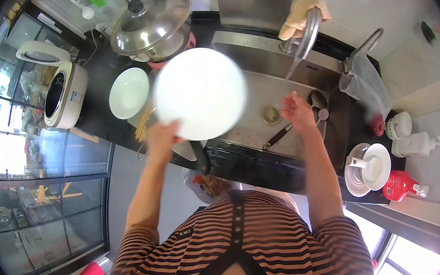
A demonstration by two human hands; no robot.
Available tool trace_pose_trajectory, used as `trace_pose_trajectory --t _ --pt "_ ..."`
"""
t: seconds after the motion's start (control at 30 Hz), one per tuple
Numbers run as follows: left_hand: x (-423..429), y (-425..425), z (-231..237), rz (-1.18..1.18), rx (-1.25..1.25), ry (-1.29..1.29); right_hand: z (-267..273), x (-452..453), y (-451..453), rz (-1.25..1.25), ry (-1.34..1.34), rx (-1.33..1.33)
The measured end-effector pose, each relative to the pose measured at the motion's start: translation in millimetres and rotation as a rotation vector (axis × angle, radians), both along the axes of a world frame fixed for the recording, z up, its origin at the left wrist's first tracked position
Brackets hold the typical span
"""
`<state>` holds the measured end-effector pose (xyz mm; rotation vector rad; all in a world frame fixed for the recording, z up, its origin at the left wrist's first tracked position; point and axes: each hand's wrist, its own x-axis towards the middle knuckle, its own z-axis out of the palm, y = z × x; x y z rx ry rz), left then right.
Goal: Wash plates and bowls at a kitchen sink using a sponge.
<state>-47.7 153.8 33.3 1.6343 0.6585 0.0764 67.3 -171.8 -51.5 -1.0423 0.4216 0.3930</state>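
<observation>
My left hand [165, 137] grips the lower left rim of a round white plate [200, 94], raised over the counter and the sink's left edge. Over the right part of the stainless steel sink [244, 136], my right hand [297, 110] hangs with its fingers partly curled and nothing visible in it. Water runs from the faucet [310, 33] just above that hand. A black-handled utensil [279, 137], a dark spoon or ladle head [317, 99] and a pale spoon [323, 115] lie in the sink. Left of the plate is a white bowl [129, 93].
A lidded steel pot [151, 28] and a rice cooker [66, 95] with its lid up stand left. A black knife handle [200, 157] reaches the counter's front edge. On the right are stacked white dishes [375, 167], a red bottle [399, 185] and a white pump bottle [412, 145].
</observation>
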Motion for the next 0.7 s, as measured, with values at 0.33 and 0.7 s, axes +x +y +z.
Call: trace_pose_trajectory --t 0.33,0.7 --pt "80 -128 -77 -0.279 -0.08 -0.056 -23 -15 -9 0.053 -0.083 -0.098" --pt "102 -132 -71 -0.595 -0.095 0.146 -50 3 -10 0.002 0.101 -0.152"
